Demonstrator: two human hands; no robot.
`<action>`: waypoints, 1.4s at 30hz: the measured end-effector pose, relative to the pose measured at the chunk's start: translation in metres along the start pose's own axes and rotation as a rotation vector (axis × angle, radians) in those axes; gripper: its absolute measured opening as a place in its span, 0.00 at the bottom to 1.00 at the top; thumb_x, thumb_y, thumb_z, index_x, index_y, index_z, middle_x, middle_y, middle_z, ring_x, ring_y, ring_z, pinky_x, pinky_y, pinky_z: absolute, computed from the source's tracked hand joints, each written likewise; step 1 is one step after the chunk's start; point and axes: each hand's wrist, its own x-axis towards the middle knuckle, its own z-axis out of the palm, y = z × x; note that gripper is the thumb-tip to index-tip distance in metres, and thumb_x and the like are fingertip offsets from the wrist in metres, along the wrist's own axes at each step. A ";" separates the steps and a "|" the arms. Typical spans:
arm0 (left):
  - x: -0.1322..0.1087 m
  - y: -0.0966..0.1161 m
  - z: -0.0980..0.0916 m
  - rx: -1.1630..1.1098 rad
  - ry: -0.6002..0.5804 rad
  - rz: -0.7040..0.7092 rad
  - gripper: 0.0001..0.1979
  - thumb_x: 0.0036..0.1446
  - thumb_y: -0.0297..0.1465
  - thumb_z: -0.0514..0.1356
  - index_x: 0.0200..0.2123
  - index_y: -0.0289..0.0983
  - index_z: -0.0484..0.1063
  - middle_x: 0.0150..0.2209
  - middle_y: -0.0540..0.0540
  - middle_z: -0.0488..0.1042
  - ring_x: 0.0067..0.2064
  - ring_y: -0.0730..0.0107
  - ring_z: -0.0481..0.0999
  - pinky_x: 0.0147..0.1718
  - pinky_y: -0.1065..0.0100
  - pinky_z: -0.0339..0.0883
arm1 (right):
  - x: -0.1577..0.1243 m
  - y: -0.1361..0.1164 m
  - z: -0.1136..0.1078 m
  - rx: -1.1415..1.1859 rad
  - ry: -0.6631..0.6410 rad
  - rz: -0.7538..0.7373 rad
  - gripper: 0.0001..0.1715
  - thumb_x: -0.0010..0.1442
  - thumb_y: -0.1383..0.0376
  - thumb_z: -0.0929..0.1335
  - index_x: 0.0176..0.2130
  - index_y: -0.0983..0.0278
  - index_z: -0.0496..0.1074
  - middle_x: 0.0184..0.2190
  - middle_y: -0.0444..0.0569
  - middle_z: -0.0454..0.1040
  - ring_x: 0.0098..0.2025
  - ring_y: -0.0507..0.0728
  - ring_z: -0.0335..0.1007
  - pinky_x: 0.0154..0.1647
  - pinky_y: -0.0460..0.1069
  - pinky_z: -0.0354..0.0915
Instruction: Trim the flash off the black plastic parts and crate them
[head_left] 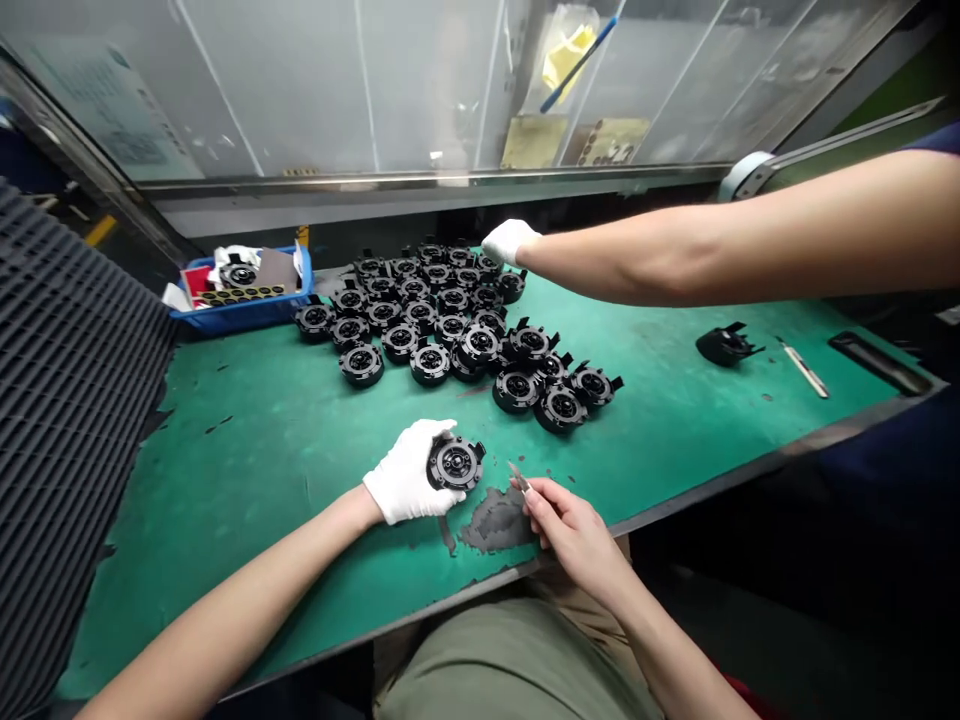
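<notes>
Plainly, the left hand (409,478), in a white glove, has its fingers wrapped around the rim of a round black part (456,463), holding it over the near side of the green surface (660,440) with its ringed face up. The right hand (574,530) is bare, its fingers pinched around a small knife (519,478); the blade points up and left, near the part but apart from it. Between the hands, close to the front edge, lies a ragged dark patch (495,522).

Beyond them stands a crowd of similar parts (430,362), mostly face up, with tabs jutting from their rims; toward the near side, one sits raised on its neighbours. A co-worker's hand (511,242), also gloved in white, reaches from the right to the far corner of the crowd; its fingers are too hidden to tell whether they grip anything.

At the far left, a blue bin (251,315) holds a black piece, a red piece and a sheet. Nearer is a dark ribbed stack (75,420). Over on the right lie a lone part (720,345), a white cutter (804,368) and a long black case (877,362).
</notes>
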 end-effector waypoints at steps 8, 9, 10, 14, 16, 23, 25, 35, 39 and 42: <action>-0.028 0.033 0.043 0.104 0.339 -0.259 0.55 0.44 0.48 0.77 0.69 0.37 0.58 0.64 0.29 0.66 0.68 0.32 0.68 0.67 0.32 0.63 | 0.024 0.000 -0.010 -0.160 0.052 -0.230 0.27 0.75 0.49 0.61 0.60 0.63 0.72 0.52 0.56 0.79 0.51 0.61 0.78 0.54 0.57 0.74; -0.028 0.036 0.052 0.111 0.386 -0.290 0.52 0.47 0.46 0.76 0.70 0.37 0.58 0.63 0.30 0.67 0.68 0.32 0.68 0.67 0.32 0.62 | 0.028 0.001 -0.011 -0.183 0.053 -0.276 0.26 0.75 0.51 0.61 0.61 0.63 0.72 0.56 0.57 0.78 0.55 0.61 0.77 0.59 0.58 0.72; -0.028 0.039 0.057 0.114 0.424 -0.314 0.49 0.50 0.43 0.74 0.70 0.37 0.58 0.63 0.30 0.67 0.68 0.34 0.68 0.68 0.32 0.62 | 0.032 0.002 -0.011 -0.204 0.046 -0.322 0.25 0.76 0.52 0.61 0.60 0.63 0.72 0.58 0.58 0.77 0.58 0.62 0.75 0.62 0.59 0.70; -0.034 0.048 0.055 0.083 0.451 -0.345 0.36 0.58 0.33 0.66 0.69 0.35 0.62 0.64 0.30 0.70 0.68 0.41 0.71 0.69 0.36 0.63 | 0.043 0.016 -0.010 -0.269 -0.005 -0.475 0.23 0.76 0.55 0.60 0.59 0.63 0.73 0.57 0.57 0.79 0.58 0.61 0.77 0.62 0.57 0.71; -0.043 0.049 0.042 0.046 0.410 -0.344 0.28 0.60 0.30 0.62 0.65 0.37 0.69 0.62 0.35 0.75 0.65 0.49 0.76 0.68 0.43 0.68 | 0.049 0.024 -0.008 -0.294 -0.018 -0.538 0.23 0.76 0.55 0.60 0.58 0.64 0.74 0.55 0.58 0.80 0.56 0.61 0.78 0.59 0.58 0.73; -0.086 0.047 0.014 -0.079 0.393 -0.398 0.16 0.68 0.38 0.61 0.56 0.40 0.77 0.53 0.44 0.84 0.53 0.61 0.85 0.58 0.58 0.79 | 0.069 0.012 -0.003 -0.380 -0.145 -0.767 0.20 0.76 0.55 0.62 0.57 0.62 0.73 0.51 0.57 0.81 0.49 0.61 0.81 0.51 0.55 0.76; -0.097 0.049 0.015 -0.092 0.425 -0.399 0.20 0.70 0.43 0.59 0.58 0.40 0.76 0.56 0.41 0.82 0.57 0.58 0.83 0.62 0.54 0.76 | 0.069 0.002 -0.002 -0.418 -0.174 -0.837 0.18 0.77 0.57 0.63 0.58 0.62 0.72 0.50 0.55 0.81 0.49 0.60 0.80 0.51 0.54 0.76; -0.104 0.036 0.021 0.101 0.244 -0.151 0.58 0.38 0.59 0.78 0.66 0.36 0.66 0.63 0.30 0.75 0.64 0.38 0.76 0.67 0.39 0.68 | 0.056 -0.009 -0.004 -0.820 -0.220 -1.100 0.17 0.79 0.61 0.61 0.56 0.65 0.73 0.37 0.49 0.77 0.35 0.54 0.76 0.33 0.48 0.66; -0.103 0.036 0.022 0.118 0.275 -0.112 0.55 0.42 0.59 0.76 0.66 0.36 0.66 0.61 0.31 0.76 0.63 0.40 0.78 0.65 0.42 0.71 | 0.060 -0.012 -0.004 -0.950 -0.211 -1.155 0.18 0.79 0.62 0.61 0.59 0.66 0.72 0.35 0.49 0.75 0.32 0.54 0.72 0.29 0.48 0.59; -0.105 0.037 0.023 0.141 0.286 -0.102 0.55 0.43 0.59 0.75 0.67 0.37 0.65 0.61 0.31 0.76 0.63 0.41 0.78 0.65 0.43 0.72 | 0.057 -0.014 -0.002 -1.056 -0.214 -1.182 0.20 0.76 0.67 0.62 0.63 0.68 0.68 0.35 0.49 0.74 0.32 0.55 0.70 0.28 0.49 0.57</action>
